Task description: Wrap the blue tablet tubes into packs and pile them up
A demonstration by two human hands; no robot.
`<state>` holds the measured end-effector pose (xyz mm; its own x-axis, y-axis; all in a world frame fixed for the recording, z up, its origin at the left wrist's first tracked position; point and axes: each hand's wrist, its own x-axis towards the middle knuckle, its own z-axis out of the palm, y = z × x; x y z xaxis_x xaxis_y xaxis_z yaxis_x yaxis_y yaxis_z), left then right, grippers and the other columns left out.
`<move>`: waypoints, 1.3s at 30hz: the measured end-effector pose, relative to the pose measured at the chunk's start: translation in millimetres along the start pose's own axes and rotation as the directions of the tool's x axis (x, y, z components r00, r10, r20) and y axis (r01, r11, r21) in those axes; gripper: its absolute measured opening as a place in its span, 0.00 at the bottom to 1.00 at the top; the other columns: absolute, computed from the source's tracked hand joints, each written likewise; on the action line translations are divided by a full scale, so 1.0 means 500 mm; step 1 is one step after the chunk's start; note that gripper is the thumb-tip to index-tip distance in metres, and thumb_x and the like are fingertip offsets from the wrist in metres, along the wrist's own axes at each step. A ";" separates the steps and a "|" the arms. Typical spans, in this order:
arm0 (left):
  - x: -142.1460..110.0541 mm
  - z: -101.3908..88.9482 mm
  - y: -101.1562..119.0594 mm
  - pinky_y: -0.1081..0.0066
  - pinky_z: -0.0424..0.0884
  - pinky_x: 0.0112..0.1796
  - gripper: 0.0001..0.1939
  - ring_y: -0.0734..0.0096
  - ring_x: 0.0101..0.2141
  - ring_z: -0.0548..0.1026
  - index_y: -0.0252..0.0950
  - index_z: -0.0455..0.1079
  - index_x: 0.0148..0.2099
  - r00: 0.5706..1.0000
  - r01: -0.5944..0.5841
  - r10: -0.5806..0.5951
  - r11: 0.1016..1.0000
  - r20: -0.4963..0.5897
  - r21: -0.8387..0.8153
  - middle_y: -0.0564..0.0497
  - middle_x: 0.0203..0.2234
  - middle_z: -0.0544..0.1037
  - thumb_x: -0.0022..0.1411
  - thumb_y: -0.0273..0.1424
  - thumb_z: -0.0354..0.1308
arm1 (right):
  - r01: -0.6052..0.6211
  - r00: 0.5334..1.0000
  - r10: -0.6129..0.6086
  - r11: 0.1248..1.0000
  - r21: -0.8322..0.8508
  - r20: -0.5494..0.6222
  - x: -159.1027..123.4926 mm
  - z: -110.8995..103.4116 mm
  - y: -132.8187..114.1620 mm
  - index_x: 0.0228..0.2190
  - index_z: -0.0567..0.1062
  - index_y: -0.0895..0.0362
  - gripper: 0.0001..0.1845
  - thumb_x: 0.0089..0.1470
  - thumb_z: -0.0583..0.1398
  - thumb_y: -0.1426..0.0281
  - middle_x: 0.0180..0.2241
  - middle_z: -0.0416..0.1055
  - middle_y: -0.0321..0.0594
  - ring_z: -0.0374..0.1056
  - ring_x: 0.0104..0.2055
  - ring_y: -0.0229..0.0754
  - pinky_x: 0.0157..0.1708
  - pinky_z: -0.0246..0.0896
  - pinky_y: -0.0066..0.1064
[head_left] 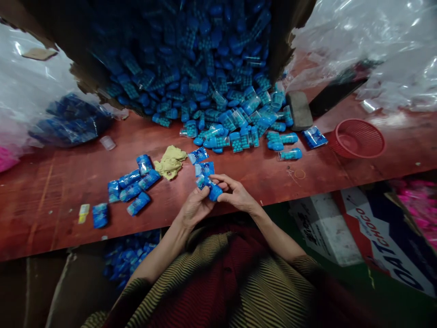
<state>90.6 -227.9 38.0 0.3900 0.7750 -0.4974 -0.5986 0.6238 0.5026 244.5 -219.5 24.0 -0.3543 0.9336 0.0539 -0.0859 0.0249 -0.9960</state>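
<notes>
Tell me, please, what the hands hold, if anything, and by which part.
The left hand and right hand hold a small blue item by its left and right sides.

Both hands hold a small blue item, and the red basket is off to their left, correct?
Not left: the head view shows the red basket off to their right. The left hand and right hand do both hold a small blue item.

Both hands [198, 206] [239, 196] close together, fingers [228, 179] bent, forearms [278, 233] angled inward
</notes>
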 end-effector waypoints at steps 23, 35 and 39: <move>-0.093 -0.117 0.181 0.69 0.73 0.41 0.24 0.70 0.34 0.78 0.35 0.70 0.38 0.731 -0.610 0.490 0.781 -0.475 -0.134 0.49 0.28 0.80 0.62 0.51 0.44 | -0.028 0.995 -0.022 0.874 -0.485 -0.098 0.059 0.018 0.033 0.46 0.72 0.56 0.17 0.53 0.60 0.71 0.40 0.69 0.41 0.66 0.35 0.38 0.38 0.63 0.31; 0.030 -0.068 0.028 0.73 0.69 0.28 0.26 0.71 0.24 0.76 0.33 0.65 0.40 0.866 -0.221 0.344 0.914 -0.363 0.339 0.51 0.24 0.77 0.42 0.40 0.68 | -0.127 0.979 0.191 0.313 -0.941 -0.069 0.151 0.034 0.026 0.38 0.72 0.59 0.10 0.59 0.52 0.72 0.42 0.68 0.48 0.63 0.44 0.47 0.40 0.57 0.34; 0.042 -0.064 0.020 0.76 0.68 0.24 0.27 0.76 0.23 0.74 0.35 0.63 0.40 0.826 -0.267 0.392 0.905 -0.406 0.332 0.54 0.27 0.76 0.39 0.36 0.70 | -0.153 0.988 0.114 0.578 -0.802 -0.105 0.132 0.031 0.029 0.33 0.71 0.57 0.06 0.57 0.54 0.71 0.35 0.70 0.41 0.64 0.38 0.42 0.37 0.56 0.30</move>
<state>70.3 -208.4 9.8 -0.1966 0.8431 -0.5005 -0.4134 0.3916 0.8220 205.6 -163.0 14.3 -0.2616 0.9628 -0.0682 0.7509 0.1586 -0.6411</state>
